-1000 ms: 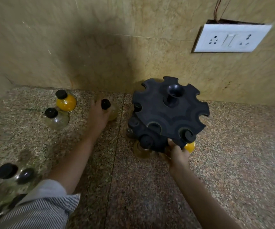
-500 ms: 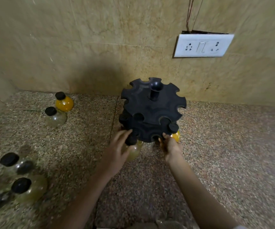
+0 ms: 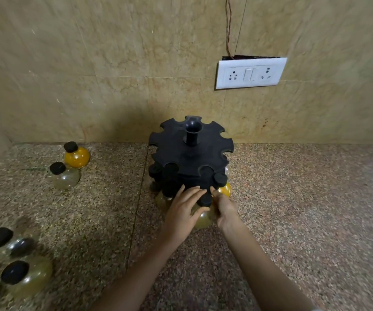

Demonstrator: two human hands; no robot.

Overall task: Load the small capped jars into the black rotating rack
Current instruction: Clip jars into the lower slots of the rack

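The black rotating rack [image 3: 190,156] stands on the granite counter near the wall, with slotted tiers and a centre post. A black-capped jar of pale yellow contents [image 3: 203,217] hangs at the rack's front lower slot. My left hand [image 3: 182,212] cups this jar from the left, fingers on its cap. My right hand [image 3: 224,208] touches the jar from the right, fingertips against the rack's rim. A jar with orange contents [image 3: 225,189] sits in the rack just right of them. Other caps show in the left slots.
Loose jars stand at the left: an orange one [image 3: 77,154], a clear one [image 3: 64,177], and several black-capped ones [image 3: 18,273] at the lower left edge. A white socket plate [image 3: 250,72] with wires is on the wall behind.
My left hand fetched a jar from the counter at the left and brought it to the rack's front slot. My right hand stayed at the rack's front. The camera view shifted.
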